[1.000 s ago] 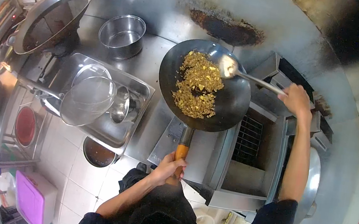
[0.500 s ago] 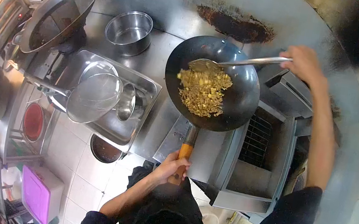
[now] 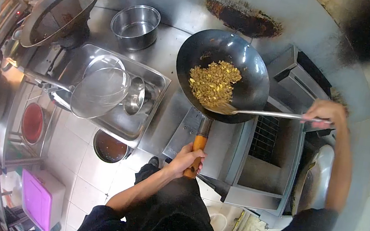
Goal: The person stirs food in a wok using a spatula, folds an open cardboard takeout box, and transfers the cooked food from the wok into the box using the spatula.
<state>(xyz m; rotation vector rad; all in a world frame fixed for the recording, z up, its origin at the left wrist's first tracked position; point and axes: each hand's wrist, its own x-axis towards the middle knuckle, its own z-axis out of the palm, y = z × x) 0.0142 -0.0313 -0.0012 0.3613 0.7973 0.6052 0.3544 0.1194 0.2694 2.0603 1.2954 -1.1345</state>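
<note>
My left hand [image 3: 186, 161] is closed around the wooden handle of a dark wok [image 3: 251, 85]. A heap of browned, crumbly food with yellow bits [image 3: 215, 79] lies in the wok, left of its middle. In my right hand [image 3: 328, 115] is the long metal shaft of a ladle [image 3: 267, 113]. Its head rests low in the wok, against the near edge of the food, and is partly covered, so its exact shape is hard to make out.
Left of the wok stand a steel pot [image 3: 134, 30] and a steel tray [image 3: 145, 121] holding strainers and a bowl. A large second wok [image 3: 61, 9] is at the upper left. To the right is a grill unit [image 3: 266, 138]. A purple-lidded bin [image 3: 38, 199] sits on the floor.
The ladle has swung from the far side of the food to the near side, as my right hand moved right and down toward me. The wok has shifted slightly up and right.
</note>
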